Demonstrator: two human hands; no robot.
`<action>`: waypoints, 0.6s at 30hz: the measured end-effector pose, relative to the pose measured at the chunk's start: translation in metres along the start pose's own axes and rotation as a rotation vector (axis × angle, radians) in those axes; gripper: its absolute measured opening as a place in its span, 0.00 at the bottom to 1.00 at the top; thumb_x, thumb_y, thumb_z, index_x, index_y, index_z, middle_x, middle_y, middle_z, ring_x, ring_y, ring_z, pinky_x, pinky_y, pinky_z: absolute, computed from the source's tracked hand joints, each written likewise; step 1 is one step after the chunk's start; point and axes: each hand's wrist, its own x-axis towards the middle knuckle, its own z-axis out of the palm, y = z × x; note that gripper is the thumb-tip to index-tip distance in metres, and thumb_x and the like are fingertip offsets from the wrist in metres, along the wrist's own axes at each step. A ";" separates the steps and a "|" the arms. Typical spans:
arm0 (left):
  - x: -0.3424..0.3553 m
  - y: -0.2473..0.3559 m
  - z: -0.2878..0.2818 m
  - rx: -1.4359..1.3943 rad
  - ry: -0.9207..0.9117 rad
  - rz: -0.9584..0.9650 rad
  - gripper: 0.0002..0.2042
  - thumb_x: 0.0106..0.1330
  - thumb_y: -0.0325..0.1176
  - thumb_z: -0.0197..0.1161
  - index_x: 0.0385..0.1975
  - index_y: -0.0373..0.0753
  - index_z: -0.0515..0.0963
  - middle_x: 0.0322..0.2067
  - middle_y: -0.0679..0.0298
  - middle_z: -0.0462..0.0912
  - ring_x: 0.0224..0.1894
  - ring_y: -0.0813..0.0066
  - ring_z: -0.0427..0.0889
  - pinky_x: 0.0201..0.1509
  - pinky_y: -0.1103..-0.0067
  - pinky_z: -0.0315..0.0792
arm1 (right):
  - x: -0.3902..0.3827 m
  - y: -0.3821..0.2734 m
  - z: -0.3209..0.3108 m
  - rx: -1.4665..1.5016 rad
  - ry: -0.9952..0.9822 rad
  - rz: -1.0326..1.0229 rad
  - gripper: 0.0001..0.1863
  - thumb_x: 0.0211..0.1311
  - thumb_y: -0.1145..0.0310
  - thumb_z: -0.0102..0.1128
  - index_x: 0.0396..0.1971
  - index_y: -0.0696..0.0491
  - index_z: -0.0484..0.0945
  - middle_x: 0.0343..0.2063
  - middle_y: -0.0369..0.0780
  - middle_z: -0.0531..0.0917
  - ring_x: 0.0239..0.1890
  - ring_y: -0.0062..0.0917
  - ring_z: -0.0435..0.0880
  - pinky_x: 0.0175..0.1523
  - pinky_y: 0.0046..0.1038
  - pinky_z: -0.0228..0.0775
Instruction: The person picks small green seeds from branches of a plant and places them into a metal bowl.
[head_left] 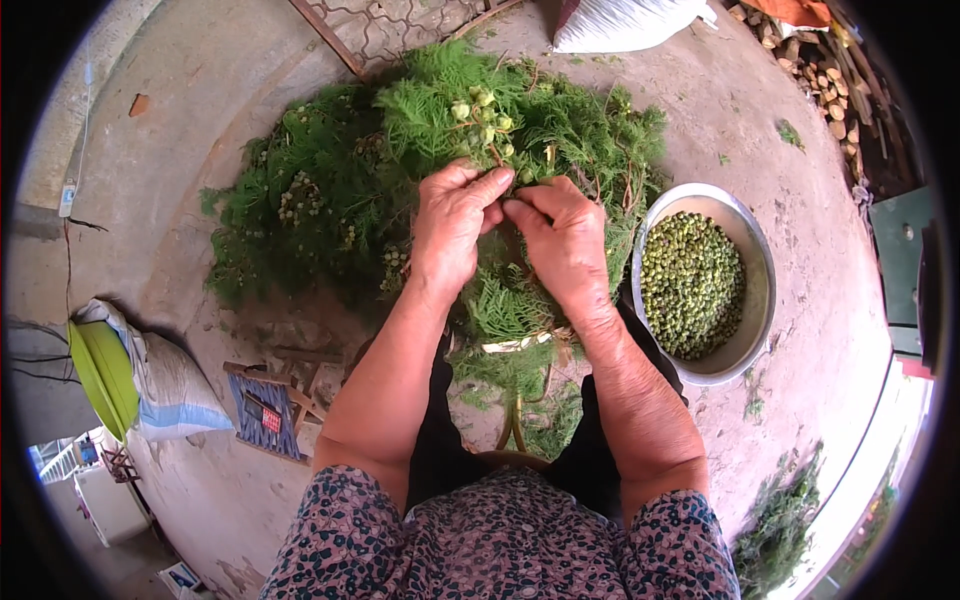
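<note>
My left hand (448, 222) is closed in a pinch on the stem of a leafy evergreen sprig (428, 112). Pale green, knobbly cones (484, 118) cluster on that sprig, just above my fingertips. Close beside it, my right hand (568, 238) has thumb and forefinger pressed together near the same stem; what lies between them is hidden. Under and beyond both hands spreads a big heap of cut evergreen branches (320, 195), some bearing cones. To the right stands a round metal basin (764, 275) holding many small green cones (692, 285).
A white woven sack (630, 25) lies at the far edge, near stacked firewood (835, 95). At left, a lime-green tub (103, 375) leans by another sack (175, 390), with a small folding stool (268, 412) nearby. Loose greenery (780, 530) lies at lower right.
</note>
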 end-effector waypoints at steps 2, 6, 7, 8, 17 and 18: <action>0.000 -0.004 0.000 -0.019 0.000 0.070 0.05 0.54 0.28 0.63 0.21 0.37 0.75 0.15 0.72 0.71 0.12 0.88 0.64 0.16 0.89 0.56 | 0.005 0.010 -0.005 0.077 0.058 0.090 0.03 0.47 0.78 0.59 0.25 0.60 0.78 0.22 0.43 0.78 0.24 0.28 0.77 0.31 0.24 0.68; -0.001 -0.004 -0.001 -0.026 0.007 0.057 0.04 0.55 0.28 0.61 0.21 0.36 0.74 0.16 0.70 0.73 0.13 0.85 0.67 0.15 0.88 0.56 | 0.014 0.026 -0.012 0.158 0.259 0.186 0.04 0.51 0.79 0.56 0.27 0.58 0.78 0.24 0.41 0.78 0.27 0.23 0.76 0.35 0.22 0.67; -0.002 -0.004 -0.001 -0.017 0.016 0.040 0.04 0.55 0.27 0.61 0.22 0.36 0.74 0.17 0.69 0.73 0.13 0.85 0.67 0.15 0.87 0.55 | 0.014 0.025 -0.014 0.157 0.263 0.189 0.04 0.51 0.79 0.56 0.27 0.58 0.78 0.24 0.41 0.78 0.27 0.23 0.76 0.35 0.22 0.67; -0.002 -0.004 0.000 -0.008 0.025 0.024 0.04 0.56 0.27 0.60 0.22 0.36 0.73 0.18 0.68 0.73 0.14 0.84 0.66 0.15 0.86 0.54 | 0.015 0.021 -0.017 0.048 0.279 0.060 0.04 0.50 0.78 0.57 0.27 0.57 0.78 0.25 0.41 0.78 0.29 0.23 0.76 0.36 0.22 0.67; -0.007 -0.002 0.008 0.061 0.023 -0.028 0.04 0.57 0.28 0.59 0.24 0.36 0.75 0.16 0.70 0.72 0.14 0.86 0.67 0.17 0.89 0.58 | 0.008 0.011 -0.012 0.145 -0.080 0.168 0.12 0.44 0.70 0.66 0.29 0.60 0.77 0.21 0.40 0.79 0.22 0.20 0.75 0.29 0.22 0.68; -0.008 -0.003 0.008 0.061 0.023 -0.030 0.04 0.57 0.28 0.59 0.24 0.36 0.75 0.16 0.70 0.72 0.14 0.86 0.67 0.17 0.89 0.58 | 0.009 0.010 -0.012 0.121 -0.073 0.176 0.11 0.46 0.70 0.65 0.30 0.60 0.77 0.21 0.38 0.79 0.22 0.19 0.74 0.30 0.22 0.67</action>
